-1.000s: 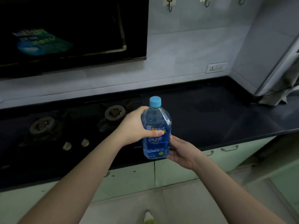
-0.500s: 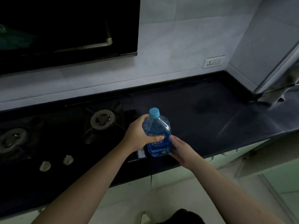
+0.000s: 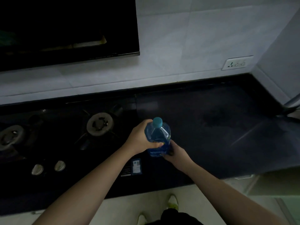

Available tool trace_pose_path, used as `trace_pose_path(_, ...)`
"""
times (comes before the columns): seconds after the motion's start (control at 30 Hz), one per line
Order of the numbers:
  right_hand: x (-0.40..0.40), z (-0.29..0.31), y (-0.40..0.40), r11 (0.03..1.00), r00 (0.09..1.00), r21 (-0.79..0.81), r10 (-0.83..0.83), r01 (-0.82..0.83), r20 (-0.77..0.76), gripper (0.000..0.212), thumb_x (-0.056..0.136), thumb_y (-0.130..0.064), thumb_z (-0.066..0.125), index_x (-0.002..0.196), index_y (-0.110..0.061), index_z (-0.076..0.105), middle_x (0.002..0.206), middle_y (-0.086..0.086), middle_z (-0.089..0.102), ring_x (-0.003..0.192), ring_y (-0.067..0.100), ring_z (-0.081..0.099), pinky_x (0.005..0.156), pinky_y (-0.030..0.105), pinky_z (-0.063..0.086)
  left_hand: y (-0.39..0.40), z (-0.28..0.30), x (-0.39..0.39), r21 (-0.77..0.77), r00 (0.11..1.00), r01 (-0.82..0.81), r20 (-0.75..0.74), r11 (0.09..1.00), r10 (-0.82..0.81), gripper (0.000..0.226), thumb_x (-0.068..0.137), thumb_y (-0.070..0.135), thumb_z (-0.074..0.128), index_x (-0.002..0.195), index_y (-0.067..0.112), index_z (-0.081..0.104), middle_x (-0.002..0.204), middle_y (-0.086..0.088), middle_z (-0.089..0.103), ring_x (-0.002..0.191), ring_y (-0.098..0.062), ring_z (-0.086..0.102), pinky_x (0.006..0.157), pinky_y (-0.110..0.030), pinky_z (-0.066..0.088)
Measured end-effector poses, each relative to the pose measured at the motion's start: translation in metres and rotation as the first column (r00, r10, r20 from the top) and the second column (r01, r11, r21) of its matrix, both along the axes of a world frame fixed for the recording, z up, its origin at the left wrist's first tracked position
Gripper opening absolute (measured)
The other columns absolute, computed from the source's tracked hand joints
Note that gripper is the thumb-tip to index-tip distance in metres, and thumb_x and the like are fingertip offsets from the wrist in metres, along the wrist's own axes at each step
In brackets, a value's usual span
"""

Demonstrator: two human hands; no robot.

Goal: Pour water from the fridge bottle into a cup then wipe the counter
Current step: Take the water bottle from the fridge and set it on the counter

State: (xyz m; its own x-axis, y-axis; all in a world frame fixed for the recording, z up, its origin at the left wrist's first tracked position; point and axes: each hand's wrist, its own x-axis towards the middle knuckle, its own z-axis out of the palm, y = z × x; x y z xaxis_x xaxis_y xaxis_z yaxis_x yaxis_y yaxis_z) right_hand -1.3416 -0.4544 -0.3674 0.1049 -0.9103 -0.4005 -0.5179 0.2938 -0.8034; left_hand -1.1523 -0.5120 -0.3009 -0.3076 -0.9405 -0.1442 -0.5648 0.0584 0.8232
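A clear blue water bottle (image 3: 158,137) with a light blue cap on stands upright above the dark counter (image 3: 211,127), just right of the stove. My left hand (image 3: 140,138) wraps around its upper body from the left. My right hand (image 3: 174,151) holds its base from the right and below. Whether the bottle's base touches the counter is hidden by my hands. No cup or cloth shows in view.
A black gas stove (image 3: 65,135) with two burners and two knobs fills the left of the counter. A dark range hood (image 3: 68,30) hangs above it. A wall socket (image 3: 237,63) sits on the tiled wall at the right. My shoes show on the floor below.
I have stepped closer and the view has tilted down. Both hands have carried the bottle forward over the counter beside the stove, keeping the same grip.
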Motion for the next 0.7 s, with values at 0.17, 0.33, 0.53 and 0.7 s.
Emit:
trace_pose_path(0.17,0.001,-0.007,-0.037,0.999,0.996,-0.010,0.050,-0.051,-0.070,0.061,0.081,-0.027,0.076,0.134,-0.022,0.047,0.121,-0.008,0.063,0.108,0.007,0.058,0.088,0.021,0.044,-0.017,-0.006,-0.004,0.030,0.998,-0.065,0.014,0.997,0.064,0.087,0.057,0.036,0.093,0.130,0.028,0.048,0.113,0.018,0.057,0.101,0.008,0.055,0.082,-0.013,0.046)
trace_pose_path(0.33,0.009,-0.011,-0.061,0.992,0.981,0.042,0.123,-0.118,-0.147,0.063,0.080,-0.030,0.077,0.133,-0.017,0.046,0.124,0.000,0.063,0.111,0.016,0.059,0.091,0.027,0.046,-0.025,-0.016,0.001,0.050,0.996,-0.083,0.041,0.995,0.081,0.088,0.057,0.033,0.094,0.131,0.027,0.047,0.118,0.016,0.057,0.108,-0.001,0.057,0.088,-0.019,0.048)
trace_pose_path(0.53,0.018,-0.016,-0.074,0.988,0.972,0.059,0.149,-0.141,-0.180,0.064,0.080,-0.027,0.076,0.135,-0.016,0.045,0.125,0.003,0.062,0.113,0.018,0.058,0.098,0.033,0.046,-0.031,-0.021,0.004,0.033,0.992,-0.115,0.062,0.993,0.112,0.084,0.057,0.031,0.093,0.126,0.027,0.046,0.116,0.012,0.056,0.107,-0.004,0.056,0.091,-0.025,0.049)
trace_pose_path(0.7,0.021,-0.017,-0.077,0.985,0.959,0.049,0.171,-0.164,-0.224,0.061,0.083,-0.025,0.073,0.136,-0.015,0.044,0.126,0.004,0.060,0.114,0.020,0.057,0.098,0.034,0.046,-0.033,-0.024,0.006,0.033,0.992,-0.105,0.066,0.994,0.103,0.085,0.057,0.033,0.092,0.127,0.027,0.045,0.119,0.011,0.055,0.109,-0.006,0.056,0.093,-0.028,0.049)
